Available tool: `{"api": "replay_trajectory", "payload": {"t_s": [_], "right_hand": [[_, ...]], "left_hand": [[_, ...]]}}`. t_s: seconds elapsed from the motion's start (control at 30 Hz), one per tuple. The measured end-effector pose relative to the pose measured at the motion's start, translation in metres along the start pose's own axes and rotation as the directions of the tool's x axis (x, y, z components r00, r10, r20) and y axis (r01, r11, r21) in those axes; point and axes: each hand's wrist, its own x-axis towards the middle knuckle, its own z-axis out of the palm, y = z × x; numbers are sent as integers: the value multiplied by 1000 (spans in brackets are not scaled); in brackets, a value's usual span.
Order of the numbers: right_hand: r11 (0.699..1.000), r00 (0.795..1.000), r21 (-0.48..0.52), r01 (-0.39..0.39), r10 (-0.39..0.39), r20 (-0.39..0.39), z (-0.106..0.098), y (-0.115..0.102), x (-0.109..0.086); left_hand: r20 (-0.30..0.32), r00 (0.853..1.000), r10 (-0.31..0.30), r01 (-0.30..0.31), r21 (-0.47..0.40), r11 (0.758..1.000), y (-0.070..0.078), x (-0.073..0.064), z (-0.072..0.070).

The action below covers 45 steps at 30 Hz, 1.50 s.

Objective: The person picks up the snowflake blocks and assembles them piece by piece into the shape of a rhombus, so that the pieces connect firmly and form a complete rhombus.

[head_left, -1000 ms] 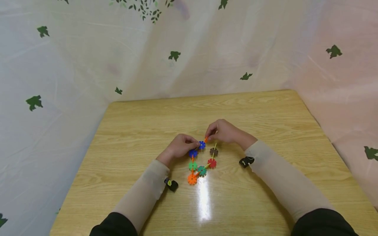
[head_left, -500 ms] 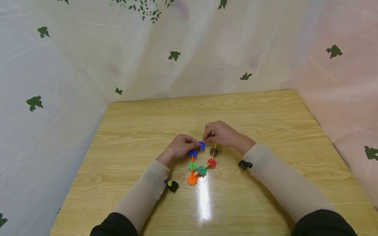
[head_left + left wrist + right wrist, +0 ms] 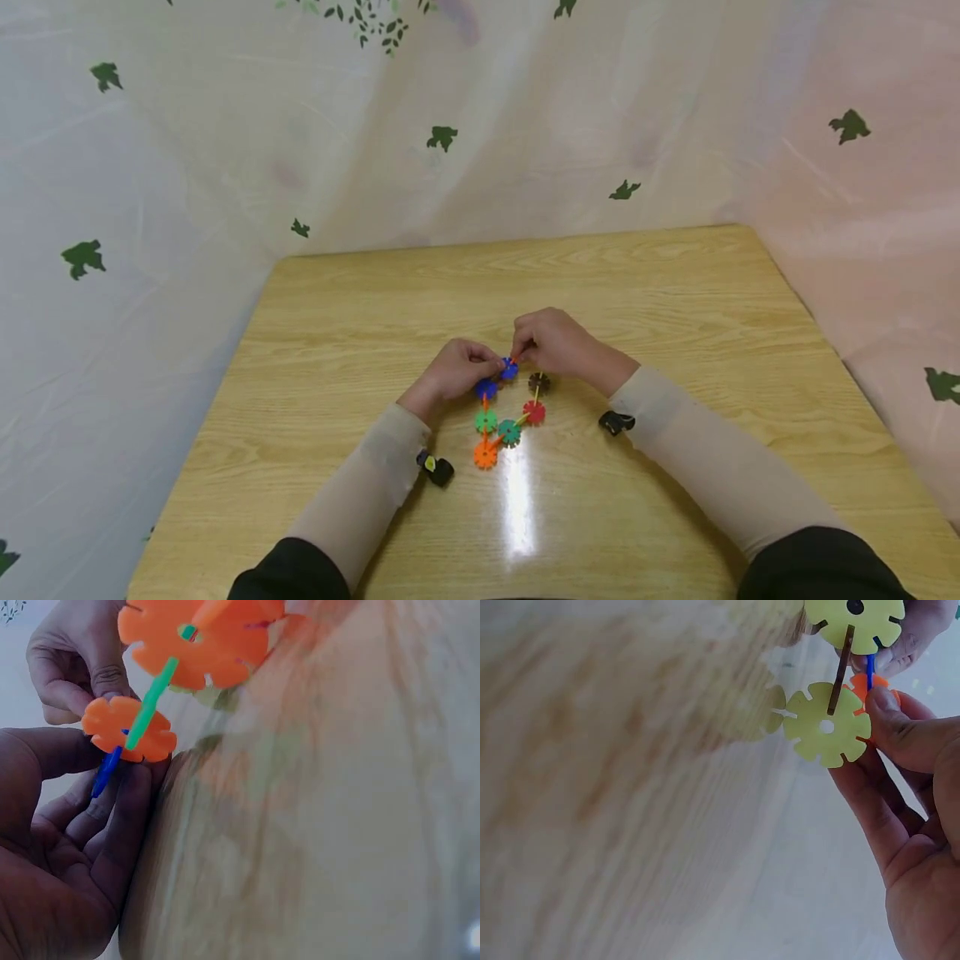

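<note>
A chain of slotted plastic discs curves across the table in the head view, flat-facing ones alternating with edge-on ones. My left hand pinches the blue disc at its far end, seen edge-on as a blue strip in the left wrist view. Opposite it, my right hand pinches an orange disc between thumb and fingers, its edge right at the blue disc. Nearer me, the chain runs through a second blue disc, green, orange, teal, red and brown discs.
A yellow disc stands upright at the chain's other end, close beside my right fingers. The wooden table extends around the chain, and a patterned cloth hangs behind it. Small black cameras are strapped to both wrists.
My right hand has moved left and slightly down, bringing its orange disc closer in against the blue one. The left hand keeps its pinch, and the rest of the chain has barely shifted.
</note>
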Motion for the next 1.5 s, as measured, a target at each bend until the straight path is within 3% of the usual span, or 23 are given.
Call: {"api": "replay_trajectory", "payload": {"t_s": [0.17, 0.33, 0.43, 0.53, 0.6, 0.7, 0.8, 0.87, 1.03, 1.13, 1.3, 1.5], "right_hand": [[991, 993, 72, -112, 110, 32, -4, 0, 0], [951, 972, 197, -237, 234, 35, -13, -1, -2], [951, 973, 208, -231, 226, 46, -16, -6, -6], [951, 975, 251, -182, 142, 171, -14, -16, -12], [946, 950, 285, -156, 64, 307, -11, -25, -15], [944, 871, 298, -145, -21, 492, -3, -38, -19], [959, 813, 254, -126, -47, 581, 5, -46, -22], [967, 797, 225, -120, -42, 602, 7, -46, -25], [965, 793, 199, -170, 14, 609, 1, -36, -38], [949, 797, 207, -238, 69, 600, -8, -22, -46], [912, 823, 221, -344, 180, 539, -27, 9, -55], [895, 858, 205, -397, 282, 429, -42, 41, -59]], "left_hand": [[-19, 1000, -12, 12, 13, 1000, 0, 0, -6], [-56, 998, -8, 8, 0, 1000, 1, -1, -20], [-73, 997, -9, 10, 15, 1000, 0, -1, -29], [-96, 995, -12, 14, 21, 1000, -3, -1, -35], [-110, 994, -14, 16, 22, 1000, -4, -1, -37], [-127, 992, -17, 22, 34, 999, -5, -1, -39], [-134, 990, -31, 38, 56, 998, -4, -3, -40], [-130, 991, -39, 48, 63, 997, -3, -4, -40], [-103, 994, -45, 51, 64, 997, -2, -7, -39], [-96, 994, -43, 48, 53, 997, -3, -7, -39], [-103, 994, -41, 46, 44, 998, -5, -5, -38], [-76, 997, -19, 20, 11, 1000, -7, -3, -30]]}}
